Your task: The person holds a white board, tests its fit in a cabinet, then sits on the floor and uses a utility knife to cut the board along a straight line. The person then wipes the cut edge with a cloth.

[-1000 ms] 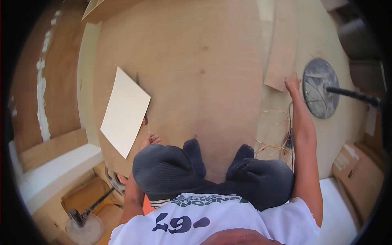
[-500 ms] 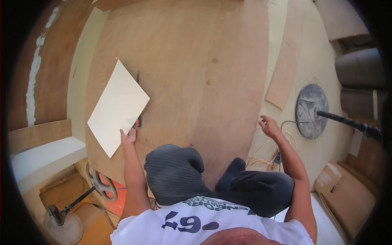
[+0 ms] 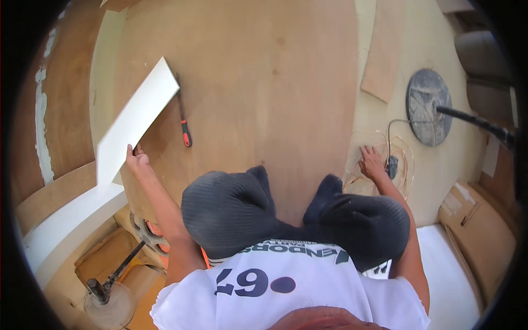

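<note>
One white board (image 3: 135,121) tilted up, pinched at its edge by left hand (image 3: 136,162). Right hand (image 3: 371,162) spread flat, fingers wide, on floor (image 3: 434,165). One orange-handled tool (image 3: 183,118) on plywood sheet (image 3: 258,82).

Large plywood sheet (image 3: 247,82) covers pale floor (image 3: 434,165); round fan base (image 3: 426,107) at right; daylight even.

One white panel (image 3: 135,122), one orange-handled tool (image 3: 183,120), two round stand bases (image 3: 428,107), two hands (image 3: 137,160)
</note>
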A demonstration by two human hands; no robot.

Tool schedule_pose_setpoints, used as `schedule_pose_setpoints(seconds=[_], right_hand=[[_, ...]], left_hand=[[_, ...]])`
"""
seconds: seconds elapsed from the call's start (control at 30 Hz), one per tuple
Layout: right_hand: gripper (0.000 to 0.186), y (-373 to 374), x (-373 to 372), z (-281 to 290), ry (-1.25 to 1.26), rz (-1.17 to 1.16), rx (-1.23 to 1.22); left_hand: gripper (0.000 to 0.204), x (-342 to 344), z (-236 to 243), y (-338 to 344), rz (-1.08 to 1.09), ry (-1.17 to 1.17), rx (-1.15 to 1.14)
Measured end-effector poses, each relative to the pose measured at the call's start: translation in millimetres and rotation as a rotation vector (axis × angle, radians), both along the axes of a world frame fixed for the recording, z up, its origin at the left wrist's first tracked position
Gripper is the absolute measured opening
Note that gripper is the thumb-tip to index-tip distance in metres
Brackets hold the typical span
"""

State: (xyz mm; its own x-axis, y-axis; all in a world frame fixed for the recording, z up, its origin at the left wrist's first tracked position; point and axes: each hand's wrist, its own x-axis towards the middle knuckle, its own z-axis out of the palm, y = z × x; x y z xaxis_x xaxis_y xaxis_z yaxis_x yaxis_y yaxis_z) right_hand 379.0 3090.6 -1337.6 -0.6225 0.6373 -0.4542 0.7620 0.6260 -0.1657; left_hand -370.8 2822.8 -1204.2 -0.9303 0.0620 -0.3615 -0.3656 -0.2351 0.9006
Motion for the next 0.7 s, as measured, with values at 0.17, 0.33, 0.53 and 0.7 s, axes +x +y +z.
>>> schedule_pose_setpoints(seconds=[0.17, 0.33, 0.53, 0.7], right_hand=[[0.036, -41.3, 23.3, -3.5, -0.287, -0.268, -0.275], [0.037, -12.7, 52.2, -3.0, -0.360, -0.414, -0.320], [0.052, 45.1, -25.8, 37.2, 0.455, -0.831, -0.571], [0.065, 71.7, -77.0, 96.2, 0.682, -1.216, -0.877]], left_hand=[[0.026, 75.8, 9.0, 74.1, -0.303, 0.018, 0.025], [0.019, 193.4, -36.0, 168.6, -0.595, -0.126, 0.134], [0.016, 228.7, -158.2, 215.4, -0.565, -0.327, 0.174], [0.034, 302.8, -159.0, 229.1, -0.728, -0.705, 0.047]])
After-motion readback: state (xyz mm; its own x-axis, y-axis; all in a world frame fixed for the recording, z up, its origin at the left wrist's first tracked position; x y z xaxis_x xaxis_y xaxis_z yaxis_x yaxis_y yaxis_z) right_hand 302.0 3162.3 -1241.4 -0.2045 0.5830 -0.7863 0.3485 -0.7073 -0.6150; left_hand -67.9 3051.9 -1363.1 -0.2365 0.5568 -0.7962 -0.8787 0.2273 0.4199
